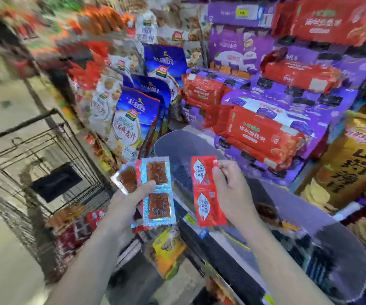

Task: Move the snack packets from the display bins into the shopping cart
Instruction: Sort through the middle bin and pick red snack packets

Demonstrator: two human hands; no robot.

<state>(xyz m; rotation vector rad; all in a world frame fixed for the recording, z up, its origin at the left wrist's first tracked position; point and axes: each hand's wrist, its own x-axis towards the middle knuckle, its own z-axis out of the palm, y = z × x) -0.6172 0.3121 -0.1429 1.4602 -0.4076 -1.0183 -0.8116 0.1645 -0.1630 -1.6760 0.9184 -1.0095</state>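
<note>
My left hand (127,203) holds several clear-and-blue snack packets (158,194) with brown pieces inside, thumb pressed across them. My right hand (232,186) pinches a strip of two red snack packets (206,192) by its upper right edge. Both hands hover in front of the display bins (228,256). The wire shopping cart (45,168) stands to the left with several snack packets (74,225) lying in it. The picture is blurred by motion.
Shelves of blue oat bags (136,119), red packs (263,133), purple boxes (298,100) and yellow chip bags (353,164) fill the background. A grey skateboard deck (309,238) runs diagonally under my right arm. Pale floor lies at left.
</note>
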